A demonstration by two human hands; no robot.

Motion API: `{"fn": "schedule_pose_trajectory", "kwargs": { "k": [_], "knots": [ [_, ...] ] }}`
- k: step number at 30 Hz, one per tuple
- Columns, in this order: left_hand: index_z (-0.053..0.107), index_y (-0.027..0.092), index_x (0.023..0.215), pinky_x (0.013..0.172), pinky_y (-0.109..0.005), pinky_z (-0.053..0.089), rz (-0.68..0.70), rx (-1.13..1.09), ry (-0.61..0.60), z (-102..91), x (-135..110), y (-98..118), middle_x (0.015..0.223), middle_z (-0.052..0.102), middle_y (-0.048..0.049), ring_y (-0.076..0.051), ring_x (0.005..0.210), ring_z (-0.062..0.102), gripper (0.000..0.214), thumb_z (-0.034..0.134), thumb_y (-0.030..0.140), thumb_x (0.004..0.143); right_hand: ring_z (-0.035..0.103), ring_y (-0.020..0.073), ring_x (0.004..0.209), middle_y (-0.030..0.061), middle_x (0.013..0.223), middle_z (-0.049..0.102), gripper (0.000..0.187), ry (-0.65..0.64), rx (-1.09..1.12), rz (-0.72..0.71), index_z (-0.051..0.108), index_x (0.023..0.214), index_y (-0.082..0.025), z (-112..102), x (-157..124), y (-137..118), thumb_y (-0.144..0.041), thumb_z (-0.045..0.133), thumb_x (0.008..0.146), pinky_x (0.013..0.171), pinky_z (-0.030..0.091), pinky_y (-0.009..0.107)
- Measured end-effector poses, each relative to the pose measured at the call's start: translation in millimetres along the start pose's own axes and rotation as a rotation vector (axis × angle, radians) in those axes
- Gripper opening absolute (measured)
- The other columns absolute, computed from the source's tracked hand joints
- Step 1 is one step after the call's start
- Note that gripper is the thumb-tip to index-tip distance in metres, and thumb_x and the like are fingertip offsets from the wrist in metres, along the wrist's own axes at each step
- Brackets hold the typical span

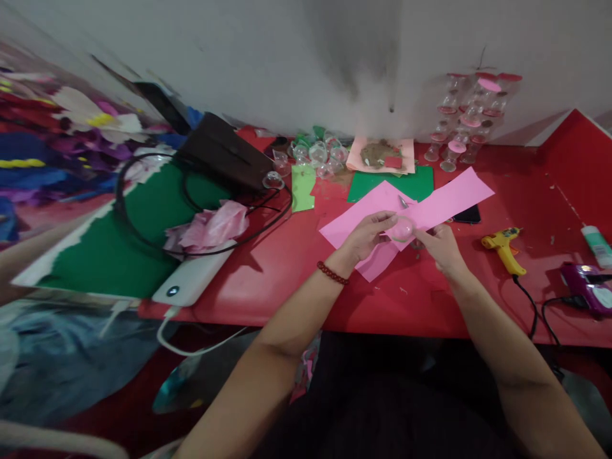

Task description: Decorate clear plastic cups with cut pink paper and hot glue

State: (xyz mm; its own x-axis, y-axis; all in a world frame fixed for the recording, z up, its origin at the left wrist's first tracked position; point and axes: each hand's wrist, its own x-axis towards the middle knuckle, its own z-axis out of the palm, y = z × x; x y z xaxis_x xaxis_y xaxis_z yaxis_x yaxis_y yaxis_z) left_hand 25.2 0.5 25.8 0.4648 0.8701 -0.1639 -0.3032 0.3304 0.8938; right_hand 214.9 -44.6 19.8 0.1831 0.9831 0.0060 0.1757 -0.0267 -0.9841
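Note:
Over the red table [268, 280], my left hand [368, 234] pinches a small clear plastic cup [403, 227] against a pink paper strip [449, 199]. A red bead bracelet circles that wrist. My right hand [442, 247] is closed on the lower right of the same cup and paper; what its fingertips grip is partly hidden. A second pink sheet [363, 217] lies crossed beneath the strip.
A yellow glue gun [503, 247] with a black cord lies right of my hands. A purple device [586, 288], a green sheet [389, 183], several clear cups [318, 154], stacked cups [461, 121], a white power bank [191, 280], black cable and crumpled pink paper [210, 226] surround.

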Motion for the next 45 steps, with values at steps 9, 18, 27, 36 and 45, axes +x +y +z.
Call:
{"fn": "schedule_pose_trajectory", "kwargs": {
  "k": [9,18,27,36,45],
  "knots": [
    [0.075,0.015,0.095,0.078,-0.029,0.049,-0.024,0.016,-0.017,2.0,-1,8,0.089,0.076,-0.0011,-0.013,0.079,0.068,0.056,0.105,0.031,0.05,0.05,0.0144,0.056,-0.0023,0.054,0.056,0.03,-0.002,-0.013,-0.068,0.06,0.062,-0.023,5,-2,-2,-0.05,0.068,0.072,0.056,0.038,0.029],
    [0.081,0.013,0.097,0.084,-0.029,0.05,-0.043,0.086,-0.129,0.7,-4,13,0.093,0.079,-0.0049,-0.014,0.084,0.068,0.054,0.104,0.026,0.05,0.044,0.0114,0.055,-0.0057,0.053,0.048,0.039,0.001,0.112,-0.05,0.053,0.061,-0.024,7,-3,-6,-0.053,0.075,0.076,0.055,0.035,0.027],
    [0.077,0.015,0.092,0.082,-0.029,0.049,-0.003,-0.049,-0.06,9.1,0,1,0.089,0.077,-0.0023,-0.013,0.082,0.068,0.048,0.103,0.026,0.053,0.046,0.0128,0.058,-0.0057,0.059,0.051,0.038,-0.008,0.187,-0.02,0.063,0.072,-0.025,4,-2,-8,-0.059,0.08,0.073,0.056,0.038,0.027],
    [0.072,0.015,0.087,0.073,-0.026,0.047,0.054,-0.083,0.02,7.6,1,-1,0.083,0.074,0.0002,-0.011,0.075,0.066,0.043,0.101,0.021,0.055,0.046,0.0115,0.056,-0.0066,0.061,0.053,0.036,0.028,0.237,-0.028,0.066,0.08,-0.025,9,-4,-7,-0.055,0.083,0.073,0.054,0.039,0.026],
    [0.074,0.019,0.091,0.076,-0.025,0.054,0.089,-0.205,0.031,5.9,1,4,0.09,0.078,0.0013,-0.011,0.079,0.071,0.033,0.094,0.012,0.066,0.068,0.0136,0.064,-0.0022,0.069,0.069,0.038,0.003,0.263,0.05,0.069,0.082,-0.024,13,-5,-3,-0.057,0.084,0.07,0.055,0.048,0.024]
  ]
}}
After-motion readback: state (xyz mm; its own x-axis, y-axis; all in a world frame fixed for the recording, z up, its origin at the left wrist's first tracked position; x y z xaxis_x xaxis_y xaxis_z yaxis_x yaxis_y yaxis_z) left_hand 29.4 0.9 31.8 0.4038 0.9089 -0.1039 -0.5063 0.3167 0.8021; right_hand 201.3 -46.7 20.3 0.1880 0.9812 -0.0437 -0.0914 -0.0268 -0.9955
